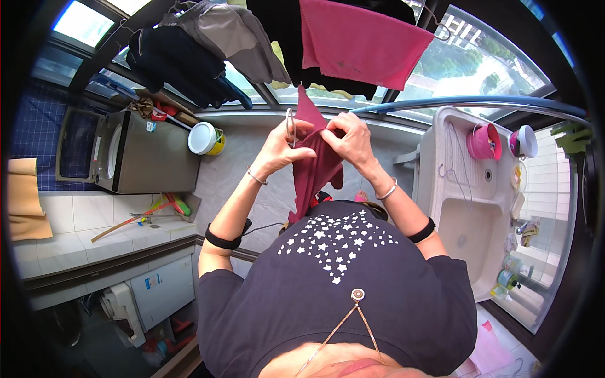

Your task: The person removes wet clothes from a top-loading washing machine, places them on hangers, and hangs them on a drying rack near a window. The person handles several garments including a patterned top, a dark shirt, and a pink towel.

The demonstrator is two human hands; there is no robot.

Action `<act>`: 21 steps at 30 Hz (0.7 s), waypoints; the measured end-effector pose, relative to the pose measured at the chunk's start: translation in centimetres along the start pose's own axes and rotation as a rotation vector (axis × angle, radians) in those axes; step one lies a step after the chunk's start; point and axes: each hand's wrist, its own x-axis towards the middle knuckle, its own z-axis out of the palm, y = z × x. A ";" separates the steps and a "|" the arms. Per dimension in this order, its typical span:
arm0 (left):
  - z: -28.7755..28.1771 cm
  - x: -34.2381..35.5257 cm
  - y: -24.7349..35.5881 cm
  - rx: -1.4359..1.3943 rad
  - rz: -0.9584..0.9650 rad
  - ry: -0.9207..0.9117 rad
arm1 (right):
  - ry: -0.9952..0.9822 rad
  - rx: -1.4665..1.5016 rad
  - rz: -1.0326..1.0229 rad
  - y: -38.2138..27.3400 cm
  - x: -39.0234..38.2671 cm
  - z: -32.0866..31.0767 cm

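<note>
A maroon piece of clothing (310,173) hangs in front of my chest, its upper tip reaching toward the laundry overhead. My right hand (351,140) is closed, pinching the cloth near its upper right part between thumb and fingers. At the cloth's left side, my left hand (280,146) has its fingers curled and its thumb lying across the fabric. A thin, pale curved loop (290,128), perhaps a hanger's hook, stands up at the left fingers. The rest of that loop is hidden.
Pink cloth (365,44) and dark and grey clothes (217,34) hang overhead. A blue pole (466,102) runs right. The sink (435,183) holds a pink bucket (484,142). At left stand an open-lidded washing machine (154,154) and a white-lidded bucket (205,139).
</note>
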 end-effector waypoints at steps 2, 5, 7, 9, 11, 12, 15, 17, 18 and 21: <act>0.5 0.1 -0.1 0.173 0.050 0.040 | -0.059 0.074 0.103 0.0 0.3 -0.1; 0.6 0.4 -0.3 0.051 -0.170 0.119 | -0.070 0.110 0.042 0.4 0.3 -0.3; 0.4 0.5 -0.4 0.025 -0.181 0.098 | -0.134 0.120 0.012 0.8 0.2 -0.6; 0.0 0.6 -0.5 0.038 -0.177 0.088 | -0.191 0.060 -0.074 1.3 0.0 -1.0; -0.3 0.7 -0.5 0.097 -0.194 0.071 | -0.237 -0.069 -0.209 1.7 -0.2 -1.5; -0.4 0.7 -0.5 0.147 -0.211 0.060 | -0.273 -0.123 -0.249 1.8 -0.3 -1.7; 0.0 0.8 -0.1 0.098 -0.201 0.078 | -0.346 -0.255 -0.340 2.3 -0.4 -2.6; 0.4 0.9 0.3 0.109 -0.153 0.079 | -0.487 -0.376 -0.318 2.8 -0.3 -3.5; 0.5 1.2 0.4 0.114 -0.203 0.061 | -0.602 -0.469 -0.264 3.1 -0.3 -4.2; 1.2 1.9 0.4 0.146 -0.212 0.059 | -0.691 -0.565 -0.171 3.8 -0.3 -6.0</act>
